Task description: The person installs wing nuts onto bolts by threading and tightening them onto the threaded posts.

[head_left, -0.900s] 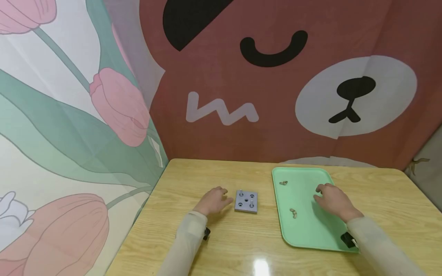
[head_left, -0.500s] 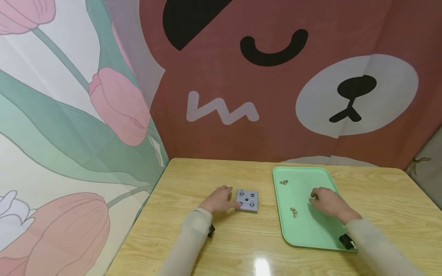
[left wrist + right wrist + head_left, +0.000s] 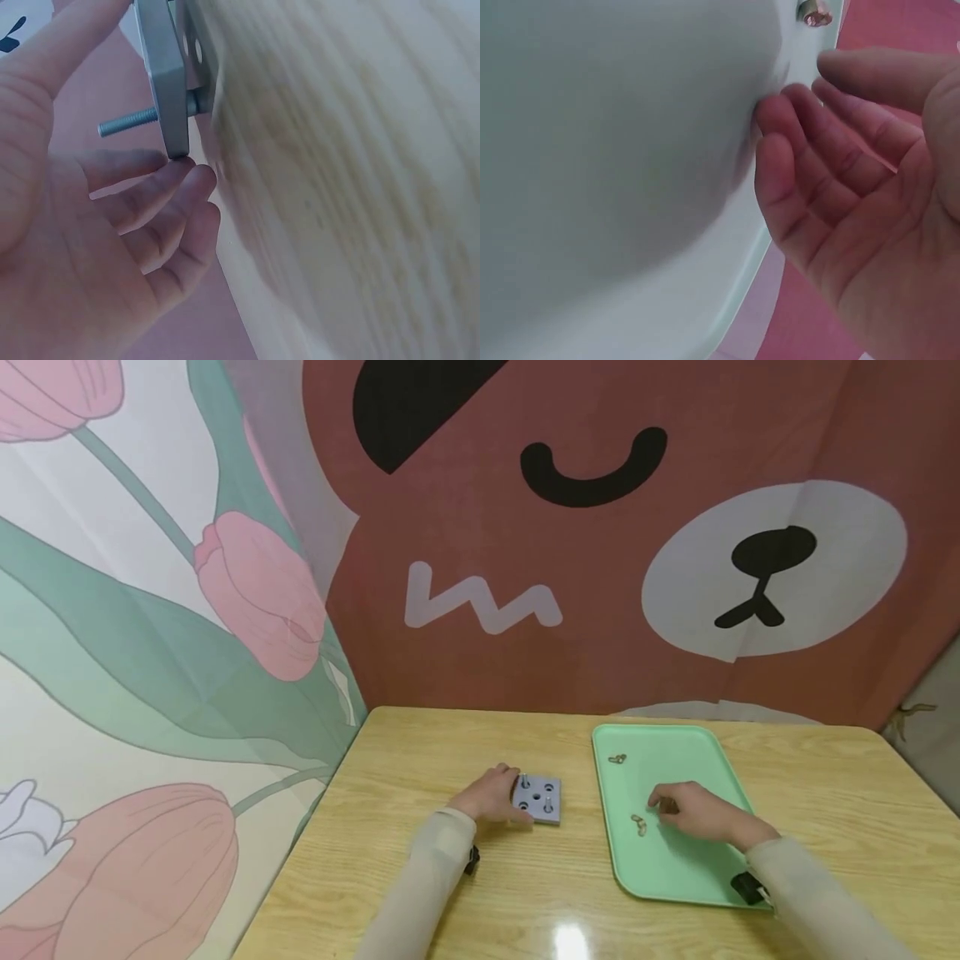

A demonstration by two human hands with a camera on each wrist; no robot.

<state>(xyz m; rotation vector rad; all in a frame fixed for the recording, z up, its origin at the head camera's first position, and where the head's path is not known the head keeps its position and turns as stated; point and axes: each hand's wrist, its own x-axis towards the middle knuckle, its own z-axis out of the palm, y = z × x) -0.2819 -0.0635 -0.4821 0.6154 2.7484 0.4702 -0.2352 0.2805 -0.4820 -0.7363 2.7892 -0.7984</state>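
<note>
My left hand (image 3: 489,794) is at the left side of a grey metal plate (image 3: 538,811), its thumb at the near edge and fingers at the far edge, gripping it. Holes dot the plate, and two bolts (image 3: 548,804) stand in it at opposite corners. The left wrist view shows a threaded bolt (image 3: 129,121) sticking through the plate, with fingertips against the plate's edge. Over the green tray (image 3: 660,745), my right hand (image 3: 699,812) hovers with loosely bent fingers and nothing between them. Just left of its fingertips lie several small brass-coloured pieces (image 3: 640,825), one piece (image 3: 815,13) showing in the right wrist view.
More brass-coloured pieces (image 3: 617,759) lie near the tray's far left corner. Plate and tray are on a wooden table (image 3: 450,739), with a gap between them. A printed bear curtain (image 3: 465,668) hangs behind, a tulip curtain (image 3: 165,718) on the left.
My left hand has moved right from beside the plate onto its edges. My right hand has moved left and slightly nearer over the tray, toward the closer brass-coloured pieces.
</note>
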